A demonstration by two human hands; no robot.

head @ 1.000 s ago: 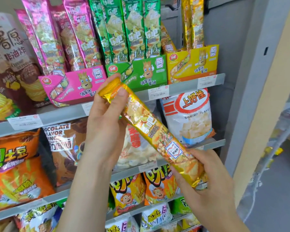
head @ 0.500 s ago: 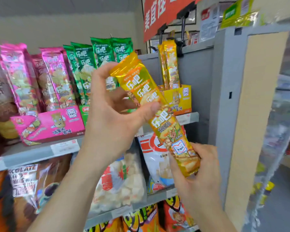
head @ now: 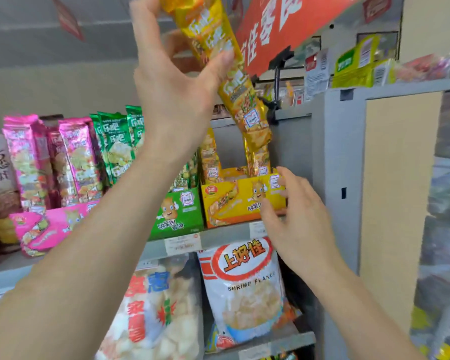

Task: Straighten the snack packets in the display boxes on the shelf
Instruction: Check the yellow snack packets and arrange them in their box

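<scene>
My left hand (head: 174, 81) grips a long yellow snack packet (head: 234, 81) near its top and holds it tilted, its lower end hanging just above the yellow display box (head: 234, 201) on the shelf. Two more yellow packets (head: 211, 157) stand in that box. My right hand (head: 296, 219) is at the box's right front corner, its fingers spread and touching the cardboard. To the left stand a green display box (head: 179, 211) and a pink display box (head: 50, 227), each holding upright packets.
A grey shelf edge (head: 218, 237) with price tags runs below the boxes. Beneath it hang a shrimp flakes bag (head: 244, 284) and a white cracker bag (head: 153, 307). A grey upright panel (head: 333, 178) closes the right side. A red sign (head: 278, 24) hangs overhead.
My left hand has lifted the yellow packet up and over the yellow box. My right hand let go of the packet's lower end and moved to the box's front corner.
</scene>
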